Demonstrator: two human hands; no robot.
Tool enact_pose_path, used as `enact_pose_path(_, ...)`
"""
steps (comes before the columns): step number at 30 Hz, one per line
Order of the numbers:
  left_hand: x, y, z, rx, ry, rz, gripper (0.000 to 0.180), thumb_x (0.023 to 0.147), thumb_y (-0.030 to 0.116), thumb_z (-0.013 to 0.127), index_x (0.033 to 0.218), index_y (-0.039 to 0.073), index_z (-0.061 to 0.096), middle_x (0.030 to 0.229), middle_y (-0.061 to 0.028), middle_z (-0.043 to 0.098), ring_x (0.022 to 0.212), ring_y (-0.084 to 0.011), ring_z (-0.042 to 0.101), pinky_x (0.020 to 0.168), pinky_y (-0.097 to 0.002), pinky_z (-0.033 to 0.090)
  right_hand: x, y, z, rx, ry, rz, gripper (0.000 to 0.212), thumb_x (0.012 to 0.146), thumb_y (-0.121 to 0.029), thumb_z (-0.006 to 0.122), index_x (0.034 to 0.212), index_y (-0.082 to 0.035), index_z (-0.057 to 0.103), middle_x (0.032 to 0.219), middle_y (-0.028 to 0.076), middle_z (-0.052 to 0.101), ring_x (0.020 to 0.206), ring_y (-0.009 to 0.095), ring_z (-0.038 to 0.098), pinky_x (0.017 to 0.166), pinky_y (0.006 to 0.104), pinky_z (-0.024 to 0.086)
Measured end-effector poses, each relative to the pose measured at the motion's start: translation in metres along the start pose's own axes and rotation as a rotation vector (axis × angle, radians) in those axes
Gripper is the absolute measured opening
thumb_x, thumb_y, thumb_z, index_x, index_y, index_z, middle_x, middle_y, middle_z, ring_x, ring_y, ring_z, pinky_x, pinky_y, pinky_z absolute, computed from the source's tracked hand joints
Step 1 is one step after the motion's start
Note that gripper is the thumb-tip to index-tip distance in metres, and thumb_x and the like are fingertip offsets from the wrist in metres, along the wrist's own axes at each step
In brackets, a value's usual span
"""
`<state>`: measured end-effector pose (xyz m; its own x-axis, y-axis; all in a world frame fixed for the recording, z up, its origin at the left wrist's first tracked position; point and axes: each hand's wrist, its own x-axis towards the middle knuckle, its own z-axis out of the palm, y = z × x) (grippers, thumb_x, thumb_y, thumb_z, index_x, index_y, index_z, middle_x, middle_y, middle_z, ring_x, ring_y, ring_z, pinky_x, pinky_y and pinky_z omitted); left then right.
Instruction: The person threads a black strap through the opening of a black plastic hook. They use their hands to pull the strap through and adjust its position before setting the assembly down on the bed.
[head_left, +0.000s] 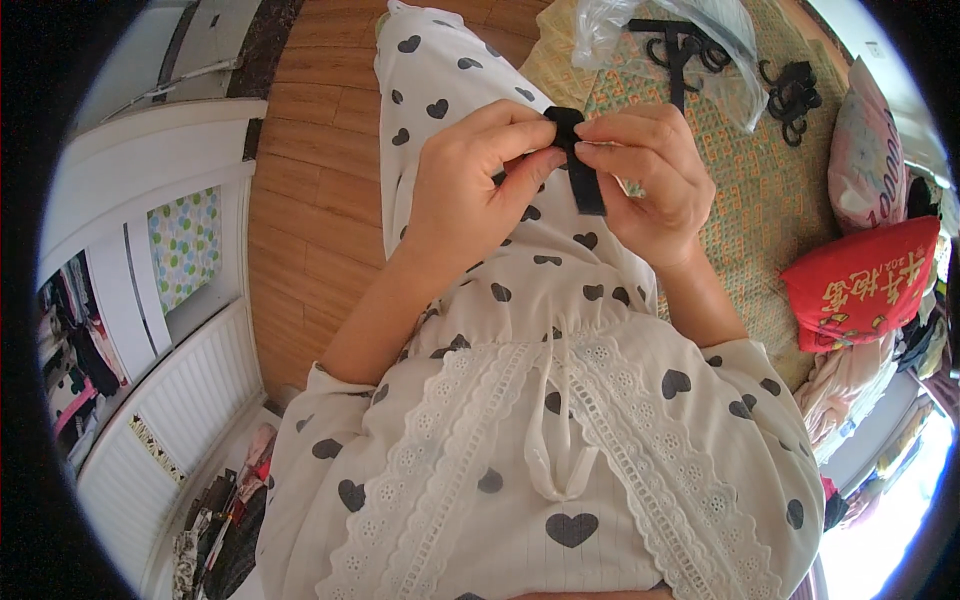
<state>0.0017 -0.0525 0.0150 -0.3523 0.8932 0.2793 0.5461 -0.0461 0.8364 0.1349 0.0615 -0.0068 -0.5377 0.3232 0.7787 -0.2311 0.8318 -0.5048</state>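
Note:
A short black fabric-like strip (587,186) is held up in front of me above my lap, its upper part folded over and its lower end hanging loose. My left hand (480,175) pinches the folded part between thumb and fingers. On the other side, my right hand (648,165) grips the strip with its fingertips, close to the left fingers. Part of the strip is hidden by the fingers, so I cannot tell its exact kind. Beyond the right hand, a clear plastic bag (735,85) has black hook-shaped pieces (690,50) in it.
More black hooked pieces (795,100) rest on the patterned mat (750,230) at my right. Past them stand a red cushion (862,283) and a pink one (865,160). To the left lie wooden floor (310,200) and a white cabinet (190,390) with clothes (80,350).

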Motion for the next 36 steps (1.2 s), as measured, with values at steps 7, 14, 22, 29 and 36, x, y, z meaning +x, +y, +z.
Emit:
enact_pose_path(7,0.0,-0.001,-0.008,-0.368,-0.079,-0.275,0.011,0.08,0.005,0.06,0.081,-0.005,0.063,0.07,-0.0044,0.063,0.058,-0.0088,0.055,0.053,-0.023,0.043,-0.007,0.001,0.008,-0.054,0.081,-0.133,0.026,0.052,0.004,0.064,0.077,-0.001,0.064,0.085,0.009,0.064,0.063,0.021,0.058,0.053,0.0285,0.047)
enact_pose_path(14,-0.003,0.005,-0.003,-0.297,-0.01,-0.357,0.016,0.082,0.01,0.062,0.08,-0.005,0.067,0.061,-0.003,0.062,0.054,-0.0046,0.05,0.049,-0.0209,0.039,-0.008,0.001,0.004,-0.187,0.008,-0.174,0.019,0.06,-0.003,0.062,0.079,-0.006,0.062,0.086,0.006,0.067,0.066,0.019,0.06,0.055,0.0283,0.04)
enact_pose_path(22,-0.003,0.001,-0.01,-0.191,-0.073,-0.355,0.018,0.088,0.014,0.06,0.084,-0.003,0.065,0.064,0.0018,0.057,0.057,-0.0037,0.051,0.051,-0.0176,0.039,-0.007,-0.008,0.002,-0.278,-0.086,-0.125,0.018,0.063,-0.002,0.062,0.077,-0.01,0.056,0.092,0.003,0.068,0.075,0.015,0.063,0.068,0.0286,0.037)
enact_pose_path(29,-0.004,-0.006,-0.009,-0.217,-0.035,-0.369,0.019,0.089,0.014,0.059,0.084,-0.003,0.065,0.064,0.002,0.057,0.057,-0.0036,0.05,0.051,-0.0181,0.039,-0.009,-0.019,-0.002,-0.269,-0.264,0.007,0.021,0.059,0.001,0.06,0.076,-0.01,0.054,0.103,0.004,0.066,0.084,0.015,0.063,0.076,0.033,0.032)
enact_pose_path(36,-0.005,-0.01,-0.003,-0.23,-0.009,-0.41,0.019,0.086,0.013,0.059,0.082,-0.004,0.067,0.06,-0.0033,0.061,0.053,-0.0044,0.051,0.049,-0.0211,0.041,-0.008,-0.021,-0.002,-0.289,-0.368,0.041,0.022,0.06,0.001,0.06,0.077,-0.009,0.051,0.113,0.007,0.063,0.09,0.017,0.062,0.079,0.0363,0.033)
